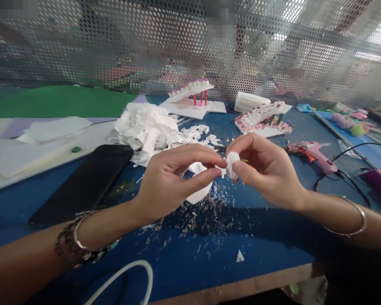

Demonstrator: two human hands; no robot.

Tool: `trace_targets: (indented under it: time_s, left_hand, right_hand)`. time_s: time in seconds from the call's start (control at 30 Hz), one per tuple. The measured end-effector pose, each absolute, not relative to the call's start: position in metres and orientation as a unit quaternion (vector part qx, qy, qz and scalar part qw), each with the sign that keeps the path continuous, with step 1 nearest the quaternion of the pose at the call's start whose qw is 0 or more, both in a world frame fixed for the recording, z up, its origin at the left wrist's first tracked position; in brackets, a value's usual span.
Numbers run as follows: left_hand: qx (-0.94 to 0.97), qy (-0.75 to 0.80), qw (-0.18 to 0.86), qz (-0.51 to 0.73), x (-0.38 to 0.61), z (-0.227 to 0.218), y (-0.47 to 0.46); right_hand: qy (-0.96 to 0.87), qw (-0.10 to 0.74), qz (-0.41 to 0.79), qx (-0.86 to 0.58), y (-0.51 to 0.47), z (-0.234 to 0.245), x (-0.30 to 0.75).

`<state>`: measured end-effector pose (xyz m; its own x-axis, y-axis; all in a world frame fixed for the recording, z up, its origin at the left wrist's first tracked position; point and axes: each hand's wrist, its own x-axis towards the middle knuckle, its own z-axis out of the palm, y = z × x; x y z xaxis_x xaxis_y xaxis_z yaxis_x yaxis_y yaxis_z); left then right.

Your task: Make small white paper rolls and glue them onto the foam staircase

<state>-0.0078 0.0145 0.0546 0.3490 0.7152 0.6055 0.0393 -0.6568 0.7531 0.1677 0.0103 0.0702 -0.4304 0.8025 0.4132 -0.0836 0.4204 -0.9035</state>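
Observation:
Between the thumb and fingers of my right hand (265, 171) is a small crumpled piece of white paper (232, 165). Thin yellow bits show beside those fingers; I cannot make out what they belong to. My left hand (178, 178) comes in from the other side, its index fingertip at the paper's edge and its thumb tip slightly apart from the index. Below the hands, a white paper piece (199, 194) lies partly hidden on the blue table (273, 241), among scattered small shavings (193, 216).
Behind my left hand rises a heap of torn white paper (149, 127), with a black phone (82, 184) to its left. Two small stair models (193, 91) (262, 118) stand at the back before a perforated metal screen (114, 46). A pink glue gun (320, 157) and its cord lie right.

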Motion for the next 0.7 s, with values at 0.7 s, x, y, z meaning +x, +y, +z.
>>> trace_targets:
  time_s: [0.7]
  left_hand:
    - [0.724, 0.232, 0.453, 0.466, -0.01, 0.058, 0.019]
  right_hand:
    - [-0.643, 0.429, 0.606, -0.187, 0.023, 0.064, 0.171]
